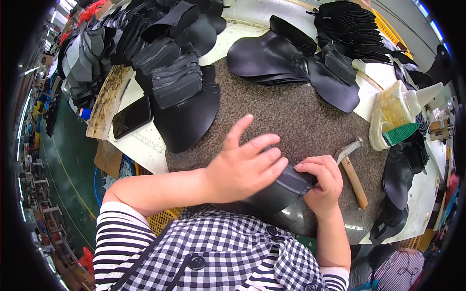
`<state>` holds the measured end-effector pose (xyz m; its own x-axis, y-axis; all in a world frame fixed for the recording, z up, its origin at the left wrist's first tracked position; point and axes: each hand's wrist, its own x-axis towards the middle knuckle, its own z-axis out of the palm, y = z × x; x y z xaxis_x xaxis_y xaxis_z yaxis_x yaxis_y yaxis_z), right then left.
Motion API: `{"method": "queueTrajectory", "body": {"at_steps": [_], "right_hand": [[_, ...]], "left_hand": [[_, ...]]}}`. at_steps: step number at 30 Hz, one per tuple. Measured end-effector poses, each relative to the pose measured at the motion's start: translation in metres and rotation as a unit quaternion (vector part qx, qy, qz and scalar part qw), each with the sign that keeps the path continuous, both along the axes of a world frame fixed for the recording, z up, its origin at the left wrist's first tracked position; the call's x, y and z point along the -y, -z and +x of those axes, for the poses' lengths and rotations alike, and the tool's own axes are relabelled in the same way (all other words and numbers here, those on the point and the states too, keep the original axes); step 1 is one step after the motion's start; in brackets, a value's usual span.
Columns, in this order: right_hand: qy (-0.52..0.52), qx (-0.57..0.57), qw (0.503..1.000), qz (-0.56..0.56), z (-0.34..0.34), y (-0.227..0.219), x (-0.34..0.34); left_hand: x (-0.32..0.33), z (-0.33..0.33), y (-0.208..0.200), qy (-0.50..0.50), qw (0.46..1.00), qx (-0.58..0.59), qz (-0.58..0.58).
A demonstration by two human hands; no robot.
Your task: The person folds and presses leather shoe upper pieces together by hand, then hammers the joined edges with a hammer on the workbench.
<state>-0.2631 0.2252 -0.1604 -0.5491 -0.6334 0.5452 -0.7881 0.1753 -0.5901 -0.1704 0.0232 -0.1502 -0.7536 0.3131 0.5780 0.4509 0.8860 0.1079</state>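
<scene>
Close to my body, a black shoe-upper piece with a folded dark strip along its upper edge lies at the near side of the work surface. My right hand pinches the right end of that edge between thumb and fingers. Over the piece's left part is my left hand, its fingers stretched out and the thumb spread upward; whether its fingertips press on the piece I cannot tell. Just right of my right hand lies a hammer with a wooden handle.
A brown speckled mat covers the middle. Stacked black pieces with grey-black strips lie left, beside a phone. More black pieces sit at the back. At right stands a glue bottle with a green spreader.
</scene>
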Motion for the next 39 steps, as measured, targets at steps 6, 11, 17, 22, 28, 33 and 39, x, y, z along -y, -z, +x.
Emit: {"method": "queueTrajectory", "body": {"at_steps": [6,11,17,22,28,33,39], "right_hand": [[-0.029,0.015,0.999,0.037,0.009,-0.012,0.001],[-0.007,0.094,0.995,0.019,0.004,-0.002,-0.01],[0.079,0.642,0.741,-0.181,-0.002,0.009,0.026],[0.073,0.595,0.792,-0.112,-0.008,0.022,0.032],[-0.01,0.548,0.832,-0.091,-0.011,0.024,0.02],[0.037,0.517,0.855,-0.003,-0.013,0.02,0.016],[0.042,0.516,0.856,0.017,-0.014,0.024,0.012]], "left_hand": [[0.004,-0.008,0.002,0.09,0.996,-0.008,0.011],[0.034,-0.015,-0.001,0.099,0.994,0.036,0.022],[0.019,0.005,0.013,-0.074,0.82,0.273,0.498],[0.013,0.01,0.021,-0.058,0.969,0.064,0.233],[0.012,0.003,0.007,-0.091,0.958,0.168,0.215],[0.014,0.001,0.001,-0.121,0.919,0.26,0.272],[0.02,-0.005,-0.004,-0.146,0.827,0.38,0.387]]}}
